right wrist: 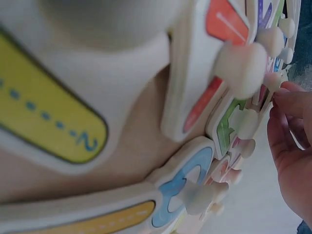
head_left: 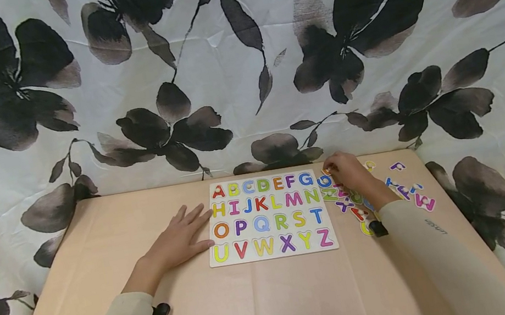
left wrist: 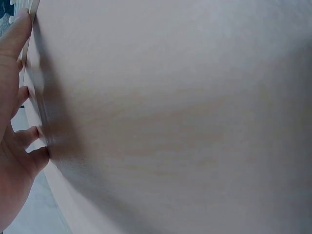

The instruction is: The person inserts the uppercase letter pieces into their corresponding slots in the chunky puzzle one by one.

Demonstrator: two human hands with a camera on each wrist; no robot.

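Observation:
A white alphabet puzzle board [head_left: 274,256] with rows of coloured letters from A to Z lies on the table. My left hand [head_left: 178,237] rests flat with spread fingers, its fingertips at the board's left edge; the left wrist view shows its thumb [left wrist: 17,34] against that edge. Beyond the board's upper right corner, my right hand [head_left: 350,172] pinches a small orange letter piece [head_left: 326,172], partly hidden by the fingers. Around that hand lie loose letter pieces, among them a green Z [head_left: 330,195] and a purple X [head_left: 343,206].
More loose pieces lie right of the right forearm, including a pink W [head_left: 424,201] and a purple P [head_left: 398,166]. White knobs [right wrist: 241,70] stand up from the pieces. A flowered cloth [head_left: 238,70] hangs behind the wooden table [head_left: 296,300].

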